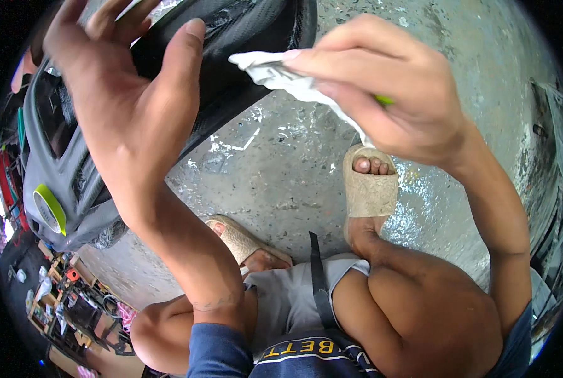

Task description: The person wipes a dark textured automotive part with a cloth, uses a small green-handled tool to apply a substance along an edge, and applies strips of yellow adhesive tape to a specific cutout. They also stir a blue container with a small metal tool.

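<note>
A large black carbon-fibre panel [237, 69] with cut-out openings spans the upper left. A roll of green tape [49, 209] rests on its lower left part. My left hand [124, 107] is over the panel, palm visible, thumb and fingers apart; whether it touches the panel is unclear. My right hand [395, 94], right of the panel, pinches a crumpled white sheet [262, 69], cloth or paper. A small bright green object [383, 101] shows behind my right fingers, mostly hidden.
My sandalled feet [370, 195] are on the wet-looking concrete floor [281, 176]. A cluttered low wooden rack [73, 309] with tools stands at lower left. Dark, long material [543, 138] lines the right edge. Red and teal objects [7, 183] sit at the far left.
</note>
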Action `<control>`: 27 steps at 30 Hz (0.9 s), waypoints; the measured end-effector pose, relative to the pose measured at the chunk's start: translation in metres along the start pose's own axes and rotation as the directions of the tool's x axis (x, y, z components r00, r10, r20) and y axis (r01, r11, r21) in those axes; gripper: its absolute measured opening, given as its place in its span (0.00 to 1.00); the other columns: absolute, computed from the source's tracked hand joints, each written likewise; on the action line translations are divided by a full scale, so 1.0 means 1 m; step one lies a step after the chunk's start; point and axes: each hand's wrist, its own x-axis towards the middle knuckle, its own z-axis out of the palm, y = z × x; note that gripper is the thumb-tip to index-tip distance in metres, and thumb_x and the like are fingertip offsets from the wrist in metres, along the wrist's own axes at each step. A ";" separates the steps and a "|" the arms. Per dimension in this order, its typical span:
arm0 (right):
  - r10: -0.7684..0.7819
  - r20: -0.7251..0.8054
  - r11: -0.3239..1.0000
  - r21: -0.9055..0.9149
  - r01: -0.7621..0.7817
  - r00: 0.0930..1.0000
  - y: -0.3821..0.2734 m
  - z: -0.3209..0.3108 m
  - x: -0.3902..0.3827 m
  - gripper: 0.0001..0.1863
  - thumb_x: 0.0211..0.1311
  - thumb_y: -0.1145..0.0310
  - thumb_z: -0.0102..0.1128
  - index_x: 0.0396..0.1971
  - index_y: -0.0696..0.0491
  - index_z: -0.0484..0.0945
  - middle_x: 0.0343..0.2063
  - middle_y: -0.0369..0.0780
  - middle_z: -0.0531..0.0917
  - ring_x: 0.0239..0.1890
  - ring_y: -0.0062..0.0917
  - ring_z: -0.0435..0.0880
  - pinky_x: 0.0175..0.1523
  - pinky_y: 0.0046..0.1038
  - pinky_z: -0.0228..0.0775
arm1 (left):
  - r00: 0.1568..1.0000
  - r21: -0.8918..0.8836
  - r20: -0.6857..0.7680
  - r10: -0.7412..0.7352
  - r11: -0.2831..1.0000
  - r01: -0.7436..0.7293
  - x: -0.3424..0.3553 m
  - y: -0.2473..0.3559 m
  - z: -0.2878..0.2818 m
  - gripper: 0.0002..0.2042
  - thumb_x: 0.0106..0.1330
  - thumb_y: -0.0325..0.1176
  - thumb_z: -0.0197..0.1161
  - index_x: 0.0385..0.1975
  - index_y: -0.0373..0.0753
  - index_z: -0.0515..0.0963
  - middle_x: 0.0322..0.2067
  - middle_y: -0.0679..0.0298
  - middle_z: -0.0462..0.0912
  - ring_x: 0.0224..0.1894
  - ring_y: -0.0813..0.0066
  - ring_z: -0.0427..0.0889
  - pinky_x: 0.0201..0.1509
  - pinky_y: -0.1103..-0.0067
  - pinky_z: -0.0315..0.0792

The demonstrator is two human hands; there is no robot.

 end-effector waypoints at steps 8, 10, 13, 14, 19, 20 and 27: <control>-0.059 -0.062 0.987 0.149 0.067 0.996 -0.031 -0.021 -0.011 0.27 0.78 0.65 0.50 0.69 0.62 0.59 0.51 0.48 0.80 0.47 0.25 0.82 0.51 0.23 0.77 | 0.936 -0.602 0.025 -0.352 0.742 0.295 -0.055 0.055 0.068 0.44 0.65 0.16 0.66 0.74 0.42 0.44 0.59 0.37 0.75 0.56 0.55 0.83 0.58 0.70 0.79; -0.074 -0.023 0.986 0.145 0.077 0.997 -0.041 -0.027 -0.010 0.28 0.78 0.63 0.50 0.69 0.62 0.58 0.51 0.49 0.80 0.45 0.25 0.83 0.47 0.23 0.77 | 0.879 -0.744 0.157 -0.451 0.532 0.406 -0.072 0.067 0.084 0.44 0.65 0.15 0.65 0.74 0.43 0.43 0.59 0.41 0.74 0.54 0.59 0.84 0.57 0.72 0.79; 0.001 -0.186 0.995 0.102 0.018 0.983 -0.044 -0.034 0.005 0.26 0.79 0.63 0.51 0.67 0.61 0.61 0.53 0.48 0.80 0.47 0.24 0.83 0.47 0.23 0.76 | 0.864 -0.760 0.088 -0.496 0.527 0.380 -0.072 0.061 0.081 0.42 0.64 0.14 0.63 0.73 0.43 0.44 0.57 0.43 0.75 0.53 0.63 0.83 0.55 0.73 0.79; 0.010 -0.202 0.997 0.073 0.005 0.979 -0.042 -0.040 0.010 0.24 0.79 0.64 0.50 0.67 0.61 0.62 0.54 0.47 0.80 0.48 0.24 0.83 0.48 0.23 0.76 | 0.868 -0.748 0.032 -0.495 0.565 0.349 -0.068 0.058 0.071 0.41 0.64 0.14 0.63 0.72 0.42 0.45 0.57 0.43 0.75 0.51 0.63 0.84 0.54 0.74 0.80; 0.018 0.005 0.996 -0.085 -0.018 1.000 -0.038 -0.066 0.012 0.19 0.77 0.70 0.55 0.64 0.57 0.71 0.52 0.38 0.83 0.42 0.18 0.82 0.43 0.20 0.75 | 0.890 -0.400 -0.311 -0.332 0.896 0.195 -0.032 0.039 0.002 0.36 0.64 0.16 0.63 0.68 0.37 0.50 0.54 0.41 0.78 0.44 0.64 0.87 0.47 0.76 0.83; 0.024 0.083 0.978 -0.211 -0.005 0.996 -0.040 -0.070 0.011 0.19 0.76 0.71 0.56 0.63 0.56 0.73 0.50 0.38 0.83 0.39 0.17 0.82 0.41 0.19 0.74 | 0.890 -0.290 -0.365 -0.272 0.942 0.169 -0.026 0.034 -0.008 0.35 0.64 0.16 0.63 0.67 0.36 0.51 0.53 0.41 0.79 0.42 0.64 0.87 0.46 0.76 0.84; 0.162 0.243 0.904 -0.426 -0.044 0.956 -0.026 -0.037 0.055 0.14 0.69 0.73 0.63 0.52 0.50 0.86 0.40 0.32 0.85 0.28 0.14 0.75 0.33 0.19 0.69 | 0.962 0.397 -0.236 0.139 0.917 -0.035 -0.020 -0.005 -0.031 0.38 0.56 0.12 0.68 0.63 0.38 0.52 0.52 0.43 0.78 0.35 0.72 0.87 0.37 0.83 0.82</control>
